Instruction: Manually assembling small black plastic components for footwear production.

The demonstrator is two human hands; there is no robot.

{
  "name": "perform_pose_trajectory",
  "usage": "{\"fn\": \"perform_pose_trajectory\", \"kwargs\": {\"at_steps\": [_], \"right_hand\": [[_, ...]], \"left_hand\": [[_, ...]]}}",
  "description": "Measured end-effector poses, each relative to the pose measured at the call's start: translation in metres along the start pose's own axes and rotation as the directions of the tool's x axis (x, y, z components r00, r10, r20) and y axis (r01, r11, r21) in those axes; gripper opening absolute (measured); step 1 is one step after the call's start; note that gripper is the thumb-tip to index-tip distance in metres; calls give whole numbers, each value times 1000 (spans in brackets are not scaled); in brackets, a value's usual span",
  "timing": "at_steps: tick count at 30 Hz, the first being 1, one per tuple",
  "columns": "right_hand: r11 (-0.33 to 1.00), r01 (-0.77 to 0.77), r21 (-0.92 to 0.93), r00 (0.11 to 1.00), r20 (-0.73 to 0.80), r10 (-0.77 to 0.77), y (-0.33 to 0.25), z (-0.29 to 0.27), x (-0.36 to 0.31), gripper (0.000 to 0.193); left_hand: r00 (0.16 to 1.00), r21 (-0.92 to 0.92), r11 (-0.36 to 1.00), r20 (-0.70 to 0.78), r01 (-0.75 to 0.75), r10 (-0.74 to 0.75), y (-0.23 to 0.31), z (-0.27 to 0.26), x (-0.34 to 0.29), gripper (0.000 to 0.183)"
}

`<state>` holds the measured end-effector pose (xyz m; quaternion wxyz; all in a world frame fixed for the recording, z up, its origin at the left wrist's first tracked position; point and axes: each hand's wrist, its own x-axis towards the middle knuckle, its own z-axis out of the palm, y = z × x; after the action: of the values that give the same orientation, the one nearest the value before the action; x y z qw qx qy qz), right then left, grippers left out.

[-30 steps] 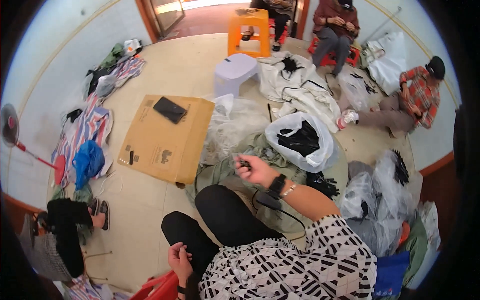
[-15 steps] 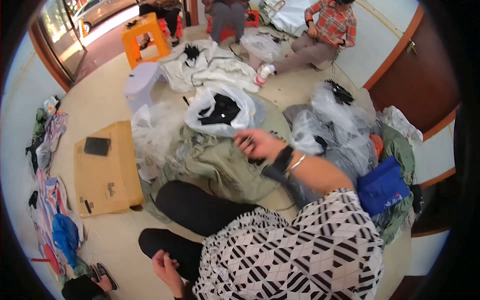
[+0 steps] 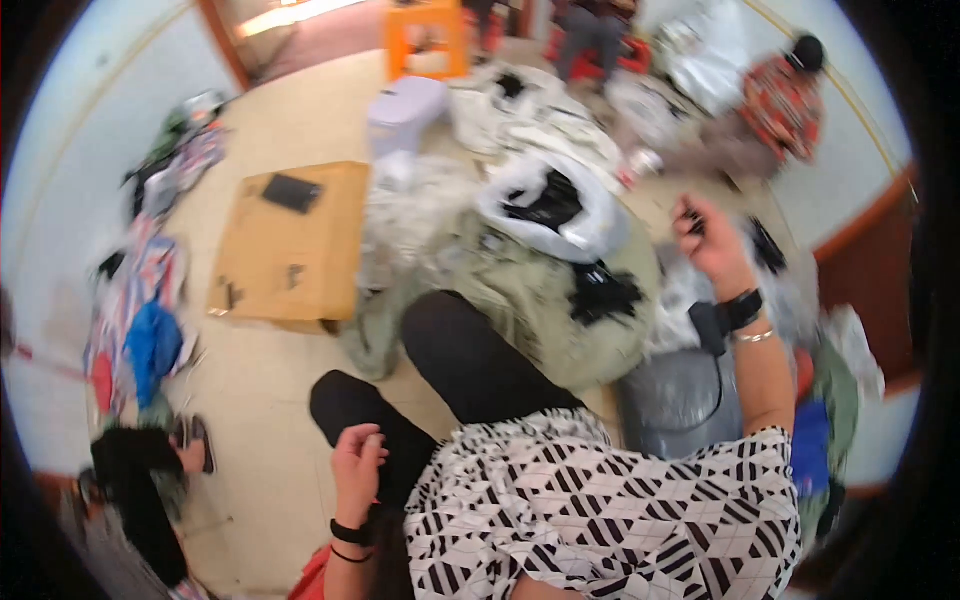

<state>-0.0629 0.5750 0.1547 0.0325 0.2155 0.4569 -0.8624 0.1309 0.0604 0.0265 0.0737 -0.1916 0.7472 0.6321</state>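
Note:
My right hand (image 3: 712, 245) is raised over the right side, its fingers closed around a small black piece (image 3: 692, 217) too blurred to name. My left hand (image 3: 356, 462) rests by my black-clad knee, fingers curled together; what they hold, if anything, is hidden. In front of me a white plastic bag (image 3: 605, 225) holds black pieces (image 3: 548, 203). It rests on a big grey-green cloth sack (image 3: 520, 320). A loose pile of black strip-like pieces (image 3: 603, 292) lies on that sack, left of my right forearm.
A cardboard box (image 3: 290, 240) carries a dark flat object (image 3: 291, 193). Beyond stand a pale stool (image 3: 408, 105) and an orange stool (image 3: 427, 40). Clear plastic bags and a grey wrapped bundle (image 3: 680, 400) lie at right. Other people sit at the far side; one (image 3: 780, 110) wears a checked shirt.
My right hand has swung right, away from the white bag's rim, and the black pile on the sack now shows. My view has turned left. The left hand stays curled by my knee.

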Motion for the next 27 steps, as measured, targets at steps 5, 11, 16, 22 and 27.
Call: {"fn": "perform_pose_trajectory", "kwargs": {"at_steps": [5, 11, 16, 22, 27], "right_hand": [[869, -403, -286, 773, 402, 491, 165, 163, 112, 8], [620, 531, -577, 699, 713, 64, 330, 357, 139, 17], [88, 889, -448, 457, 876, -155, 409, 424, 175, 15], [-323, 923, -208, 188, 978, -92, 438, 457, 183, 11], [-335, 931, -144, 170, 984, 50, 451, 467, 169, 13]], "left_hand": [[988, -18, 997, -133, 75, -77, -6, 5, -40, 14], [805, -115, 991, -581, 61, -117, -8, -18, -89, 17], [732, 74, 990, -680, 122, -39, -42, -24, -120, 19], [664, -292, 931, -655, 218, -361, -123, -36, -132, 20], [724, -223, 971, -655, 84, -213, -59, -51, -64, 14]]}}
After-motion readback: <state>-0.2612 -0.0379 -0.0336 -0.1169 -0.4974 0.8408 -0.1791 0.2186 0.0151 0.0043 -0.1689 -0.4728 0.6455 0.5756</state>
